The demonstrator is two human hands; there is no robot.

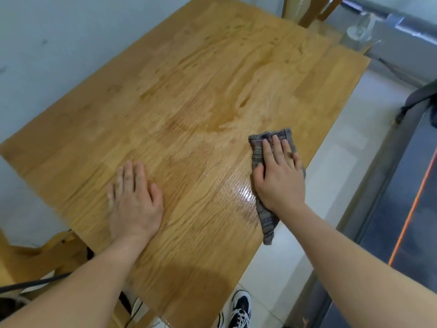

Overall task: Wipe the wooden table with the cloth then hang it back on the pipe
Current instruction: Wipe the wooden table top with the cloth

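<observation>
While right hand (pixel 280 178) presses flat-fingered on cloth (pixel 267 221), half hiding it | left hand (pixel 134 200) lies flat on wooden table (pixel 189 91)

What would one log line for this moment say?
step: wiping | right hand: presses grey cloth on wooden table near right edge | left hand: rests flat on table

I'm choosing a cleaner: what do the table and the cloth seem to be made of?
Table: looks like wood, pale staves joined edge to edge with oak-like grain. A clear glossy coat seems likely, though the shine beside the cloth may be wetness. Cloth: soft grey fabric with faint stripes, limp and creased under the right hand; the fibre cannot be told.
</observation>
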